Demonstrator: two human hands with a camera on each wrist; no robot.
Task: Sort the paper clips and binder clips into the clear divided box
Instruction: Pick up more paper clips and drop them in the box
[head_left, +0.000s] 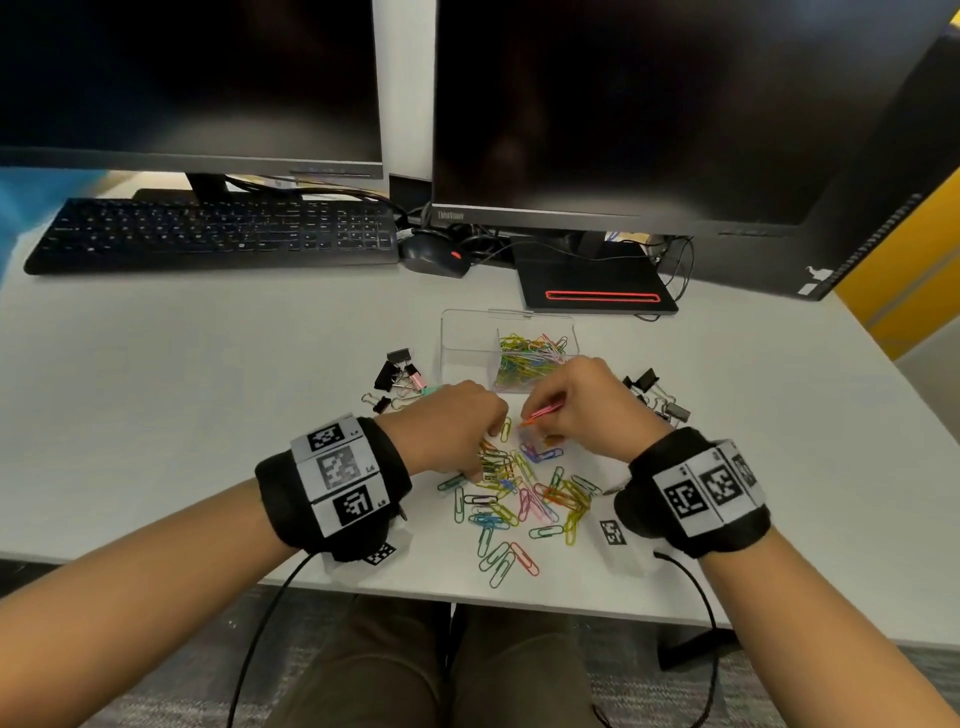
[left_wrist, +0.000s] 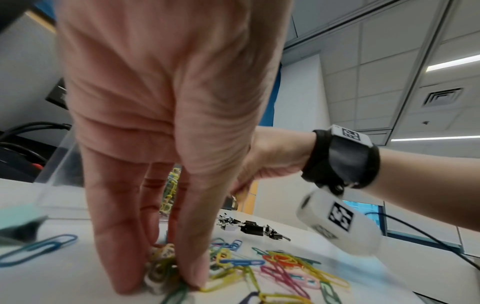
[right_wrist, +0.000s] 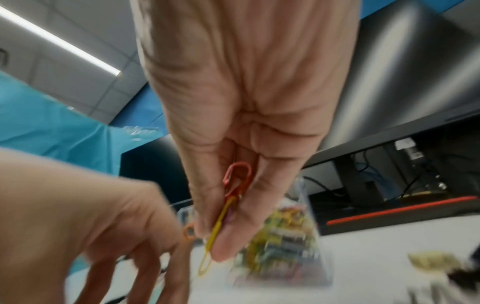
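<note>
Loose coloured paper clips lie in a heap near the desk's front edge. My left hand reaches down into the heap, and its fingers and thumb pinch a clump of clips. My right hand hovers just above, pinching several clips, red, yellow and orange, between thumb and fingers. Behind both hands stands the clear divided box; its right compartment holds many paper clips, and its left one looks bare. Binder clips sit in a left group and a right group.
A keyboard, a mouse, two dark monitors and a black monitor base line the back of the white desk. Cables hang from both wristbands over the front edge.
</note>
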